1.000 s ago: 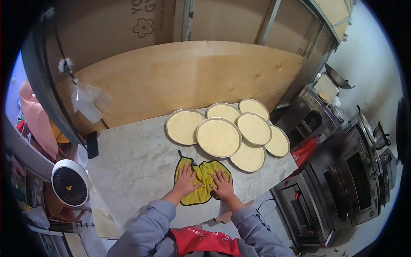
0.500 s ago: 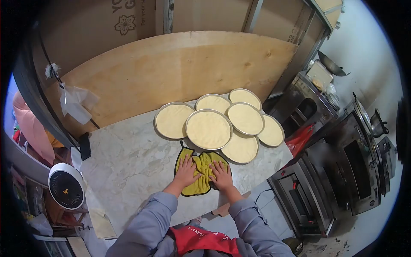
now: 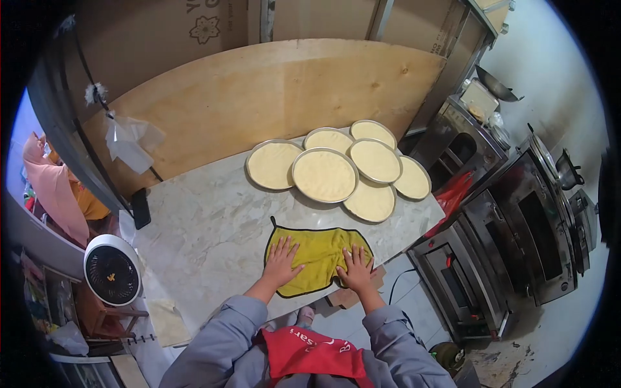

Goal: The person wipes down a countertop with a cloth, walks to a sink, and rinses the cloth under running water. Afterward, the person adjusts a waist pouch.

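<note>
A yellow-green cleaning cloth [image 3: 317, 249] with black edging and a corner loop lies spread near the front edge of the marble-patterned table [image 3: 207, 226]. My left hand [image 3: 281, 262] rests flat on its left part, fingers spread. On the cloth's right part lies my right hand [image 3: 357, 268], also flat with fingers apart. Beyond the cloth, several round metal pans hold pale flattened dough, some overlapping others. The front pan [image 3: 325, 175] sits partly over its neighbours, and another pan [image 3: 375, 160] rests on those at the right.
A dark phone [image 3: 141, 208] lies at the table's left edge, above a white fan [image 3: 112, 270]. A curved wooden board [image 3: 272, 97] stands behind the table. Metal ovens [image 3: 456, 284] are on the right. A person in a pink head covering [image 3: 55, 187] is at far left.
The bunched cloth is now stretched wider and flatter, as my right hand has moved right, away from my left. The camera view has shifted slightly.
</note>
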Demonstrator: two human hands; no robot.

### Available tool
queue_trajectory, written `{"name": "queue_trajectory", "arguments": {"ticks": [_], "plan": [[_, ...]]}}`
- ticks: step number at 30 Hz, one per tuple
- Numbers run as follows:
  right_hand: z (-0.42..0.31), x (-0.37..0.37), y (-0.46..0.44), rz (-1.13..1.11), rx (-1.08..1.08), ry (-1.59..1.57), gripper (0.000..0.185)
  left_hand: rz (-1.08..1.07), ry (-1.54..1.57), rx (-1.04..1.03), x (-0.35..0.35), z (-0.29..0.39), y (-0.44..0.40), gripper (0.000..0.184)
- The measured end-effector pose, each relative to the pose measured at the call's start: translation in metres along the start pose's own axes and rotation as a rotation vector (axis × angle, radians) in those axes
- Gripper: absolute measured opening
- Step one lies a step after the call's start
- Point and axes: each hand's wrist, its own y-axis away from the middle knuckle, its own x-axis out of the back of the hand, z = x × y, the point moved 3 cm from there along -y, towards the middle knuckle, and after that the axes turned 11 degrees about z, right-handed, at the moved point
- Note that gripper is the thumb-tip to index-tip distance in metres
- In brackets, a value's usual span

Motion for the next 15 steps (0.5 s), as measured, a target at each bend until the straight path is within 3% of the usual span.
{"name": "queue_trajectory", "arguments": {"ticks": [6, 13, 15], "plan": [[-0.04, 0.012, 0.019, -0.165, -0.07, -0.015, 0.074, -0.018, -0.051, 0.044, 0.027, -0.033, 0.045, 0.075], [-0.09, 0.014, 0.038, -0.318, 0.145, -0.04, 0.085, -0.114, -0.071, 0.122, 0.078, -0.072, 0.099, 0.086], [-0.092, 0.017, 0.037, -0.343, 0.152, -0.126, 0.088, -0.105, -0.135, 0.228, 0.096, -0.077, 0.114, 0.089]]}}
